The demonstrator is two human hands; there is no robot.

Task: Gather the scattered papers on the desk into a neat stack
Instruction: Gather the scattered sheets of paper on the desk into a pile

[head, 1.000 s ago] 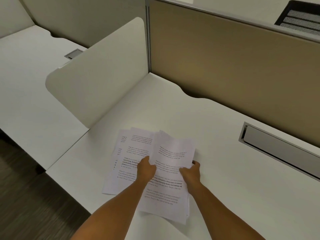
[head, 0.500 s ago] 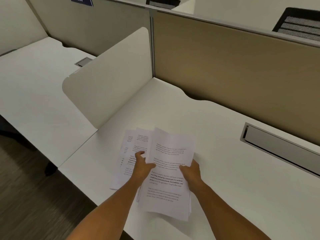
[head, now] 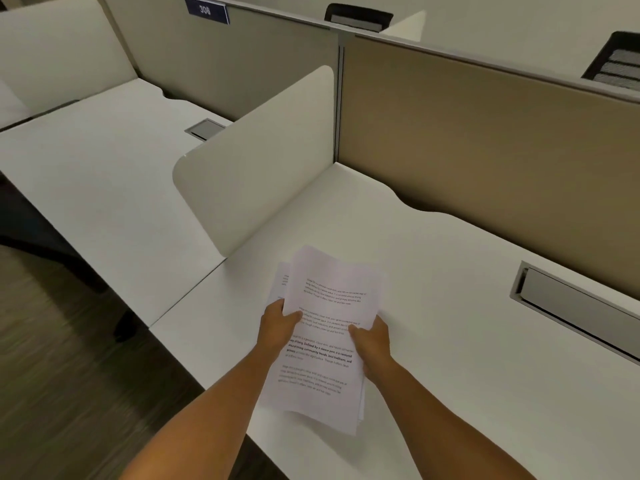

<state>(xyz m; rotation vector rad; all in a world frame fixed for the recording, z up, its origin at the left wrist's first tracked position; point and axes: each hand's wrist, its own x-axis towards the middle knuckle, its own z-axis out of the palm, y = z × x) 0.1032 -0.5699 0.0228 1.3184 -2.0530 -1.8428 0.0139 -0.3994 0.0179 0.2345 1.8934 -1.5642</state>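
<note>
Two bare forearms reach in from bottom edge. Left hand (head: 280, 325) grips left edge of papers (head: 327, 336), thumb on top sheet; right hand (head: 372, 342) grips right edge, thumb likewise pressed on printed text. Sheets bunched in rough stack over white desk (head: 450, 341), few edges poking out at upper left; whether stack touches desk unclear. Beyond: white side divider (head: 263, 164), metal cable tray (head: 568, 306) at right, tan partition (head: 485, 133) behind
</note>
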